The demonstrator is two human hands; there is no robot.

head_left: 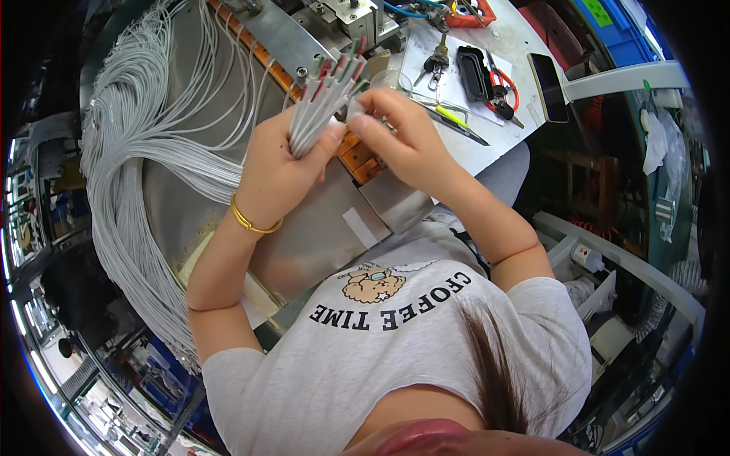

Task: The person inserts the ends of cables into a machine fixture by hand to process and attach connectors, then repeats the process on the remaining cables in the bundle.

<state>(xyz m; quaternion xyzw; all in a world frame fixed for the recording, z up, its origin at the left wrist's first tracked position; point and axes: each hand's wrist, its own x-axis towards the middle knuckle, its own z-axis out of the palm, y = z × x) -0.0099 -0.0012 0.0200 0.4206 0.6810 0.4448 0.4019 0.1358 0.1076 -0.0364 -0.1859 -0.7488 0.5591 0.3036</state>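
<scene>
My left hand (pixel 277 163) is closed round a bundle of white cables (pixel 315 110). Red, green and white inner wires stick out of the bundle's upper ends. The cables trail off to the left from behind my left hand. Close beside the bundle, my right hand (pixel 403 140) has its thumb and forefinger pinched together near a small whitish piece. What exactly lies between those fingers is too small to tell. Beneath both hands runs an orange-brown slotted strip (pixel 357 158) along a metal worktop (pixel 312 239).
A thick mass of white cables (pixel 125 171) hangs over the worktop's left side. Metal machinery (pixel 350 19) stands at the far edge. On the white table at right lie keys (pixel 437 61), a black holder (pixel 474 72), red-handled pliers (pixel 506 87), a green-and-black tool (pixel 456 120) and a phone (pixel 548 87).
</scene>
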